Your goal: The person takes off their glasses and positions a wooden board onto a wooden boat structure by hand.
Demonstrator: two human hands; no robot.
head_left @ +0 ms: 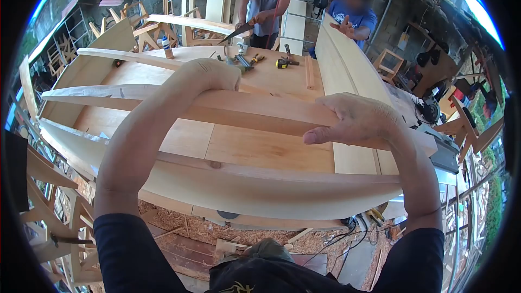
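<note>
A long, pale wooden beam point(266, 113) runs across in front of me above a plywood panel point(266, 152). My left hand point(220, 73) is bent over the beam's far side with its fingers curled and partly hidden. Further right, my right hand point(361, 116) grips the same beam, its thumb on the near face and its fingers over the top. Closer to my body, a second wooden piece point(277, 192) with a curved lower edge and a knot stands on edge, parallel to the beam.
Two people work across the panel: one person point(266, 2) holds a handsaw point(236, 33), another point(353, 16) stands behind a tall upright board point(347, 62). A yellow tape measure point(282, 63), a bottle point(167, 48) and tools lie on the panel. Cables point(350, 233) and shavings cover the floor.
</note>
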